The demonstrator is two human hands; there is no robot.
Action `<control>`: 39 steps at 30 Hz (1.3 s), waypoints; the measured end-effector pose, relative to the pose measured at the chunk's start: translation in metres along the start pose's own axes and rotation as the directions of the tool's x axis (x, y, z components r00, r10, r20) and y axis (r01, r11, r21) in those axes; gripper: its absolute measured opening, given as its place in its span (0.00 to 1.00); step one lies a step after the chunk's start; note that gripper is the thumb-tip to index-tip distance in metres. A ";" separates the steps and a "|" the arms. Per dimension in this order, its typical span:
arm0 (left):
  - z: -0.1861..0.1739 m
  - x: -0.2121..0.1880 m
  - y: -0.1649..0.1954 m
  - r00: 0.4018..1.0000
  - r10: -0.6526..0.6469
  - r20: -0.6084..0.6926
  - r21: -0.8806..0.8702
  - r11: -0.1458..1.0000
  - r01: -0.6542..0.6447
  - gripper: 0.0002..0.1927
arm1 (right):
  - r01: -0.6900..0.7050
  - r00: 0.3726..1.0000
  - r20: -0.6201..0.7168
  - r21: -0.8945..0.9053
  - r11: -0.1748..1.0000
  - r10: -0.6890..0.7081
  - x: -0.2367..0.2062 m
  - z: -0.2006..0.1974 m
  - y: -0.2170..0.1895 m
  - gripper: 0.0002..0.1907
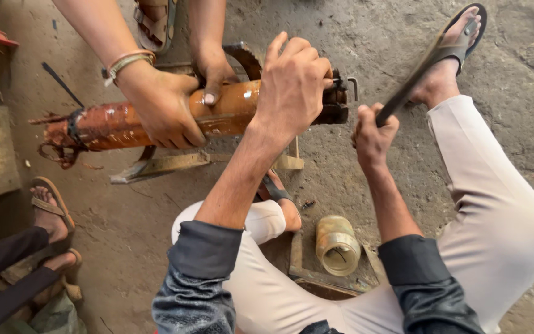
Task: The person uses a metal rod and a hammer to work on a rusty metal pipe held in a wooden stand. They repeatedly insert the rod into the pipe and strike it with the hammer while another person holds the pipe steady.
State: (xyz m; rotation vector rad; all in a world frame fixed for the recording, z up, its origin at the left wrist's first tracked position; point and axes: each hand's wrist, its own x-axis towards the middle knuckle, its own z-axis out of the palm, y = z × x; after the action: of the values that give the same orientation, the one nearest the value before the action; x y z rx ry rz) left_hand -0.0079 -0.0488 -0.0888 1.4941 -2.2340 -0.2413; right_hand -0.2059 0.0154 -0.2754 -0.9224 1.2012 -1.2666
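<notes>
**Two sets of hands on one rusty cylinder**

Starting at the left: the rusty orange cylinder [156,120] lies on its side across a metal bracket [156,166] on the concrete floor [341,173], its wired-up end pointing left. A co-worker's hands [165,108] come in from the top and are wrapped around its middle, one wrist wearing a bangle [128,62].

Moving right, your left hand [293,86] is clamped over the cylinder's right end, fingers curled around the dark metal fitting [338,99] there. So the cylinder sits right under that hand and runs off to its left.

Next over, your right hand [372,133] is closed tight around a dark flat bar [403,96], held just beside the fitting, not touching the cylinder as far as I can tell.

Down between your knees, a small brass-coloured sleeve [337,245] lies on the floor.
</notes>
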 end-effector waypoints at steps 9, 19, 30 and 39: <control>0.006 0.000 -0.001 1.000 -0.008 -0.018 -0.023 1.000 0.008 0.04 | 0.094 0.994 -0.037 -0.197 0.976 -0.103 -0.001 0.012 0.002 0.20; 0.006 -0.001 -0.001 1.000 -0.017 0.015 -0.044 0.999 0.018 0.04 | 0.136 0.991 0.051 -0.324 0.936 -0.127 0.005 0.010 -0.011 0.18; 0.009 -0.004 -0.007 0.999 0.006 -0.038 -0.060 0.998 -0.008 0.03 | 0.125 0.990 -0.058 -0.092 0.988 -0.131 0.011 0.009 0.005 0.21; 0.006 -0.004 -0.006 1.000 0.012 -0.010 -0.056 0.998 -0.012 0.04 | 0.141 0.990 0.041 -0.276 0.951 -0.135 0.007 0.002 0.004 0.18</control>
State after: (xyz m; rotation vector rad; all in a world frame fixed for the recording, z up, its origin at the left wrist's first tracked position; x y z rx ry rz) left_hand -0.0043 -0.0481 -0.0978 1.4497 -2.2097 -0.2899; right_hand -0.2032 0.0089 -0.2802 -1.2416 1.3390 -1.2109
